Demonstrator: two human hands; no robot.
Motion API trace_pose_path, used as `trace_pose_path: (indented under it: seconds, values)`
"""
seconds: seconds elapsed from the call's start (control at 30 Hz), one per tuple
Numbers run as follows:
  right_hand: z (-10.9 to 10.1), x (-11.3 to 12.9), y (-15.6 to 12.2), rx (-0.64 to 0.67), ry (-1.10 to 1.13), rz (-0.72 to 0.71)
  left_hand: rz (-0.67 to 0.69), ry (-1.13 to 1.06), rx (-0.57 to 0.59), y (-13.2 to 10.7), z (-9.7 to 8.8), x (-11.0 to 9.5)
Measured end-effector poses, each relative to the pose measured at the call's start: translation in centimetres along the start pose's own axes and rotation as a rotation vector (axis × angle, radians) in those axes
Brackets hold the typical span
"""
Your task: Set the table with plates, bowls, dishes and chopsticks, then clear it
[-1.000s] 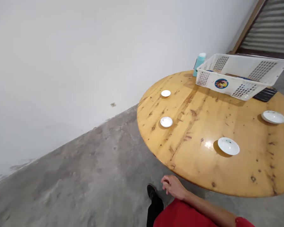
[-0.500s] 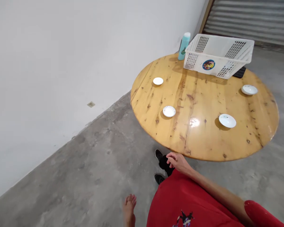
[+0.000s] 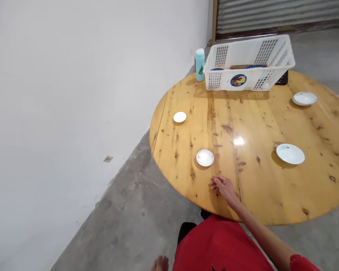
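My right hand (image 3: 223,188) reaches over the near edge of the round wooden table (image 3: 254,188), its fingers loosely bent and slightly apart, with nothing in them. Just beyond its fingertips sits a small white dish (image 3: 205,158). My left hand (image 3: 160,263) hangs low beside my body at the bottom edge, partly cut off; its fingers look loose and hold nothing visible. Farther left on the table is a smaller white dish (image 3: 180,117). To the right lie a white bowl (image 3: 290,154) and, behind it, another white bowl (image 3: 304,98).
A white plastic basket (image 3: 251,81) stands at the table's far side, with blue-patterned items (image 3: 255,66) partly showing inside. Left of it is a light-blue bottle (image 3: 200,66); a black object (image 3: 282,78) lies by its right end. A white wall (image 3: 87,75) runs along the left.
My view has moved closer to the table. My right hand has come from before the table's edge to above its top. My left hand has slipped lower in view.
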State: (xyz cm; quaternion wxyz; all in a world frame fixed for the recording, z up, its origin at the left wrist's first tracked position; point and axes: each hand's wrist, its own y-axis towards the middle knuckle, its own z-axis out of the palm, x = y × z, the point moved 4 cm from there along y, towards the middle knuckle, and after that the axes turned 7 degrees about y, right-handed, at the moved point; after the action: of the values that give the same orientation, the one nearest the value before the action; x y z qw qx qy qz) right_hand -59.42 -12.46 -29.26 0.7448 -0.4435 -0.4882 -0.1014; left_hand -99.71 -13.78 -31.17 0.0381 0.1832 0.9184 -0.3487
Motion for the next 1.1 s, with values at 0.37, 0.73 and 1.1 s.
trace_pose_path:
  seconds: [0.37, 0.73, 1.1]
  values:
    - [0.3, -1.1, -0.1, -0.188, 0.143, 0.023, -0.084, -0.864, -0.562, 20.9, -25.5, -3.2]
    - [6.0, 1.1, 0.3, -0.557, 0.212, -0.022, 0.256, -0.877, -0.211, 42.3, -38.2, -18.2]
    - [10.0, 0.3, -0.4, -0.752, 0.265, 0.003, 0.293, -0.768, -0.095, 51.4, -39.2, -24.6]
